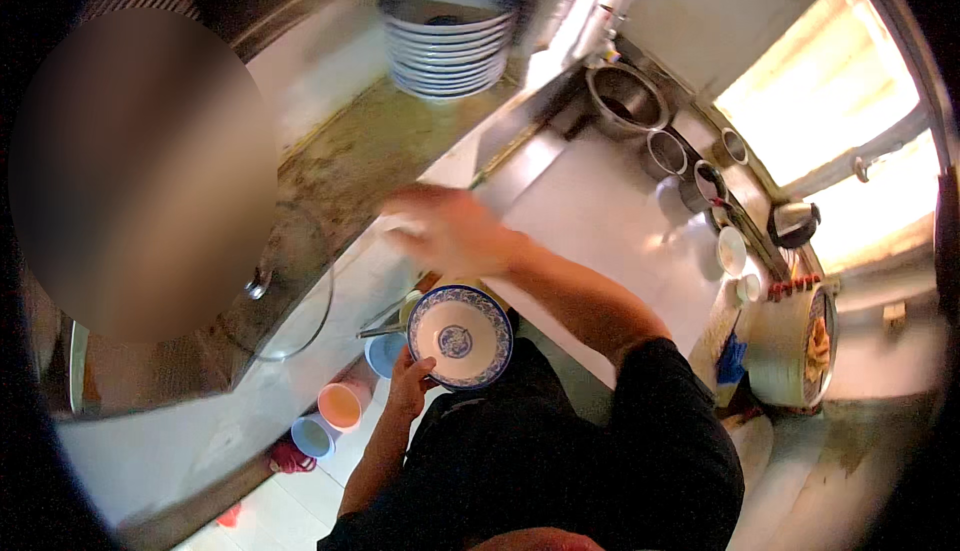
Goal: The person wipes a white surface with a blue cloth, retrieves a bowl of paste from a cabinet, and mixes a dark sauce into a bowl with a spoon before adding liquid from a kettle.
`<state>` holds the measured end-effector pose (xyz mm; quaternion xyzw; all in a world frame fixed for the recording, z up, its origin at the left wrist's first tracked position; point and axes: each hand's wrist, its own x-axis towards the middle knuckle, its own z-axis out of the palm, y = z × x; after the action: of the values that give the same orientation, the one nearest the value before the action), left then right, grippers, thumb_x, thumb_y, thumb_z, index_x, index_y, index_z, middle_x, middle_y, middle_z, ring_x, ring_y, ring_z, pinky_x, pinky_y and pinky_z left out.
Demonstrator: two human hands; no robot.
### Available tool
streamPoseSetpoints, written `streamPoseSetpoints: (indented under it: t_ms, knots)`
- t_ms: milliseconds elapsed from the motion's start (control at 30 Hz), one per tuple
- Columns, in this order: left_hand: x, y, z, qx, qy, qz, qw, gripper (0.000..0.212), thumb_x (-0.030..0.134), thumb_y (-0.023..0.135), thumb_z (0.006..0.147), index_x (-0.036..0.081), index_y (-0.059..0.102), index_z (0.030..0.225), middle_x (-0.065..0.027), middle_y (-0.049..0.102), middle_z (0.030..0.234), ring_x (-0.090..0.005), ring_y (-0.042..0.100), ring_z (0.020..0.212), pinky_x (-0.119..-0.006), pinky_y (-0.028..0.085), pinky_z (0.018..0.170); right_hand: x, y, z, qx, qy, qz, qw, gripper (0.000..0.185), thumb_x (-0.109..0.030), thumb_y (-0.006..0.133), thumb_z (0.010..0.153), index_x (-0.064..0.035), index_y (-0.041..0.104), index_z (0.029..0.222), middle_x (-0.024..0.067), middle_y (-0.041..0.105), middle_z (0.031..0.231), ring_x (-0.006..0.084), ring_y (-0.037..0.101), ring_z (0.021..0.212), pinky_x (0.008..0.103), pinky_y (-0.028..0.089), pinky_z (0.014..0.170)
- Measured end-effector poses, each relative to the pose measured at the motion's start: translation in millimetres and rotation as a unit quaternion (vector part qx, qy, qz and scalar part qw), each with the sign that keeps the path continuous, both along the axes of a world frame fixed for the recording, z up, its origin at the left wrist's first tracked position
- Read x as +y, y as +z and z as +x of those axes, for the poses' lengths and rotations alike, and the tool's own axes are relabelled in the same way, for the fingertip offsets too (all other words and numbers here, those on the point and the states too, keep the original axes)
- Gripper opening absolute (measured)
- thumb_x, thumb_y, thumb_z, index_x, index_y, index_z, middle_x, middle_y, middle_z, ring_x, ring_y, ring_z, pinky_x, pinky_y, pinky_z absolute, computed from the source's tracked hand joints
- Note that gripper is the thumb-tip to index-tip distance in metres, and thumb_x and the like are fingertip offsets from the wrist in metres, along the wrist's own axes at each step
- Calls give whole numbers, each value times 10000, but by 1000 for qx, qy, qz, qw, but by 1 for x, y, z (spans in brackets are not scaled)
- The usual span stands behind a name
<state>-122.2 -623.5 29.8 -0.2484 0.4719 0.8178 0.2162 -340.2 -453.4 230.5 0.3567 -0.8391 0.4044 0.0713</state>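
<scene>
My left hand (411, 387) grips the rim of a white ceramic bowl (480, 333) with a blue patterned band and a blue medallion in its middle. The thumb lies on the inner side, and the bowl's inside faces up towards me. My right hand (450, 232) is blurred by motion above the light front edge of the worktop, up and left of the bowl. Whether its fingers hold anything does not show. Farther off, a tall stack of blue-and-white bowls (450, 55) stands on the worn worktop (337, 153).
Blue and orange plastic buckets (343, 405) stand on the tiled floor, left of my body. Along the right side are metal pots (628, 97), a white bowl (731, 251) and a large round pot (787, 348). A thin wire hoop (330, 303) overhangs the worktop edge. A blurred patch covers the left.
</scene>
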Motion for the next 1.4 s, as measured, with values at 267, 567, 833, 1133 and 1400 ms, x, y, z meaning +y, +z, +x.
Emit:
streamPoseSetpoints:
  t_ms: [267,567,833,1133,1400]
  knots:
    - [91,24,-107,-19,-85,0,996,628,120,651,825,87,437,1414,-114,629,1235,-236,685,1010,-376,606,802,413,-137,-95,-172,-606,-71,773,564,-306,768,811,-30,603,1275,159,735,991,307,701,933,396,537,846]
    - [202,38,-199,-44,-94,-39,994,607,80,640,828,54,451,1404,-114,630,1235,-242,669,1048,-394,596,839,505,-178,-223,-183,-603,-37,776,582,-335,771,812,35,611,1232,198,727,1016,339,697,992,415,528,904]
    - [247,34,-250,-14,-139,-18,990,582,65,623,835,46,457,1392,-115,605,1281,-225,623,1144,-379,534,966,527,-145,-282,-245,-594,-80,762,374,-328,720,855,4,708,1027,216,735,924,362,725,839,436,572,805]
    - [267,-9,-274,-12,-153,7,988,651,80,564,804,27,435,1440,-134,566,1343,-291,573,1228,-423,487,1048,541,-161,-251,-215,-515,206,804,255,-297,689,870,-55,711,948,219,720,942,430,689,917,506,553,821]
    - [266,14,-298,-52,-181,-17,982,651,28,595,833,48,413,1458,-112,580,1329,-229,593,1193,-377,496,1020,523,-150,-311,-252,-493,-290,781,224,-142,741,864,43,702,985,111,713,777,165,687,660,319,550,569]
